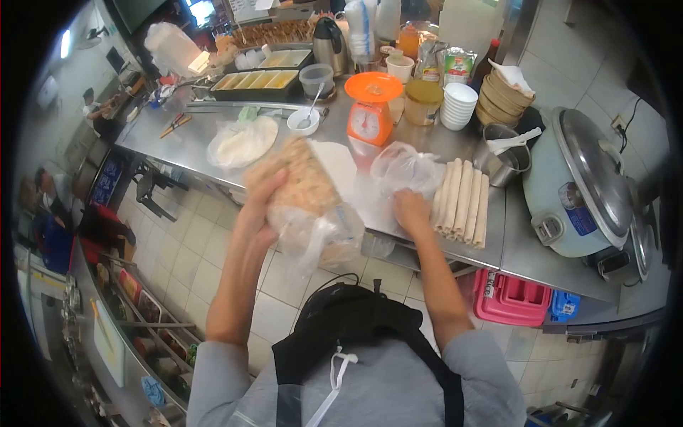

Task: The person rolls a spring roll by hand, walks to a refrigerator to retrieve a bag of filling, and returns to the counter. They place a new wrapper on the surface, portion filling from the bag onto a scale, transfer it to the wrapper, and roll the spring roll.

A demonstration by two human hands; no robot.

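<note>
My left hand (263,203) grips a clear plastic bag of pale tan food pieces (302,185), raised above the counter's front edge. Its loose, crumpled end hangs down to the right. At the counter, my right hand (411,210) is closed at the lower edge of a crumpled clear plastic bag (405,167); the fingertips are partly hidden. Just right of that hand lies a row of long, pale rolled wrappers (461,203). A white sheet (334,162) lies flat behind the raised bag. Further left, a stack of round pale wrappers (245,141) rests partly in plastic.
An orange scale (370,121), a small white bowl with a spoon (304,121) and a metal pot (506,153) stand behind my hands. A large rice cooker (580,185) is at the right. Pink bins (512,295) sit below. Two people are at the far left.
</note>
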